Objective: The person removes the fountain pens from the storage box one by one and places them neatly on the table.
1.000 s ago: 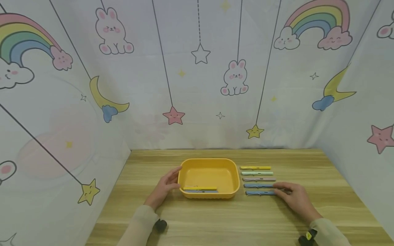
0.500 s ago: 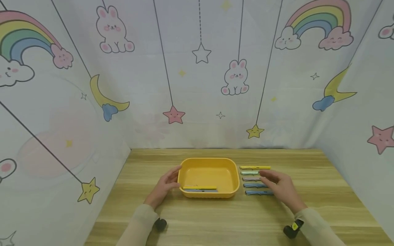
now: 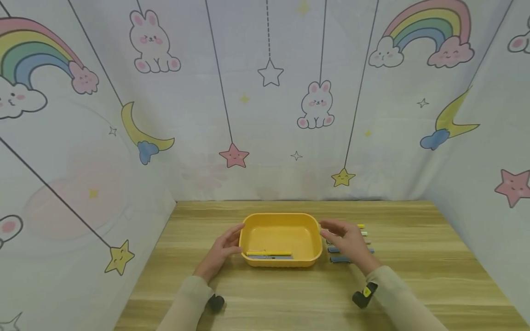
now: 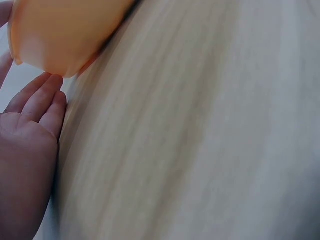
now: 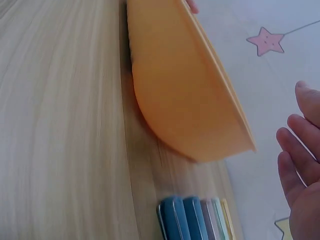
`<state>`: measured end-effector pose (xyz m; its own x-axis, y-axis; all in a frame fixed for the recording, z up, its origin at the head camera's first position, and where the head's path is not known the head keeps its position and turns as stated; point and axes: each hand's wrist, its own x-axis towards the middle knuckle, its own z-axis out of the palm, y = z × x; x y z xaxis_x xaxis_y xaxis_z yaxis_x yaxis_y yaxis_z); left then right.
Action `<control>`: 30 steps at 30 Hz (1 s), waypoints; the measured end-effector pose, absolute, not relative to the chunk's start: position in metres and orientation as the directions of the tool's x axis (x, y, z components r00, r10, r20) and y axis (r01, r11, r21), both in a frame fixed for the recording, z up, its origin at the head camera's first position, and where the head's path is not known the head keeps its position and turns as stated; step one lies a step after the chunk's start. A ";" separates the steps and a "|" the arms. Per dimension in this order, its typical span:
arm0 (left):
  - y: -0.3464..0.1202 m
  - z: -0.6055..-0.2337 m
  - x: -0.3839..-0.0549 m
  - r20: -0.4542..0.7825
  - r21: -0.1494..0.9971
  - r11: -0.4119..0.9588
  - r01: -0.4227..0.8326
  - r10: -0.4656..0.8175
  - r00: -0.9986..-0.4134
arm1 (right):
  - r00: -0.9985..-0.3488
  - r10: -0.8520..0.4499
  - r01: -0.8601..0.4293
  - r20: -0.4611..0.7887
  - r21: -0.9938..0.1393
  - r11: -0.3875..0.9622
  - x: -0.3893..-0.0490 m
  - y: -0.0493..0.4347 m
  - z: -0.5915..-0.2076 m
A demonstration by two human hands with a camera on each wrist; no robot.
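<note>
A yellow plastic tray (image 3: 281,235) stands on the table; a yellow pen (image 3: 269,253) and a blue pen (image 3: 273,258) lie along its near inner side. My left hand (image 3: 221,252) rests its fingertips against the tray's left end, fingers fairly straight. Beside the right end is my right hand (image 3: 348,241), holding nothing; in the right wrist view its loosely extended fingers appear apart from the tray wall (image 5: 190,85). Under and behind that hand lies a row of several pens, including a near blue pen (image 3: 339,260) and a far yellow pen (image 3: 361,226), all partly hidden.
The wood-grain table (image 3: 281,299) reaches back to a white curtain (image 3: 281,184) printed with rabbits, stars and rainbows. More curtain hangs at both sides. A dark wrist camera (image 3: 216,303) sits at the left sleeve, another wrist camera (image 3: 364,296) at the right.
My right hand has moved left from the right ends of the blue pens, across the row, to the tray's right end. The pens, tray and left hand have stayed in place.
</note>
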<state>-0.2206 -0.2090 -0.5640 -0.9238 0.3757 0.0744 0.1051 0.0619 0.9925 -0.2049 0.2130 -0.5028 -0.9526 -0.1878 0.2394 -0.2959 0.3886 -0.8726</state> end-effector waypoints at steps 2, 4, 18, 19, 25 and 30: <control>-0.209 -0.564 -0.221 0.076 0.992 0.061 0.107 0.378 -0.923 | -0.947 -0.209 -0.305 0.242 -0.880 0.363 -0.207 0.205 -0.503; -0.209 -0.564 -0.220 0.069 0.994 0.058 0.098 0.376 -0.924 | -0.941 -0.232 -0.318 0.248 -0.885 0.340 -0.209 0.197 -0.502; -0.208 -0.561 -0.220 0.061 0.995 0.053 0.087 0.373 -0.926 | -0.928 -0.315 -0.306 0.201 -0.892 0.333 -0.222 0.151 -0.502; -0.208 -0.561 -0.220 0.059 0.995 0.053 0.085 0.372 -0.926 | -0.927 -0.317 -0.306 0.200 -0.893 0.330 -0.222 0.149 -0.502; -0.208 -0.562 -0.221 0.063 0.993 0.073 0.096 0.367 -0.928 | -0.924 -0.334 -0.312 0.187 -0.873 0.375 -0.226 0.133 -0.498; -0.208 -0.564 -0.221 0.066 0.992 0.073 0.099 0.367 -0.928 | -0.917 -0.370 -0.307 0.150 -0.857 0.413 -0.229 0.124 -0.501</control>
<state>-0.2209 -0.2082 -0.5638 -0.9277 0.3675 0.0656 0.0989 0.0727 0.9924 -0.2286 0.1240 -0.5006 -0.9168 -0.3699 0.1504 -0.3073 0.4130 -0.8573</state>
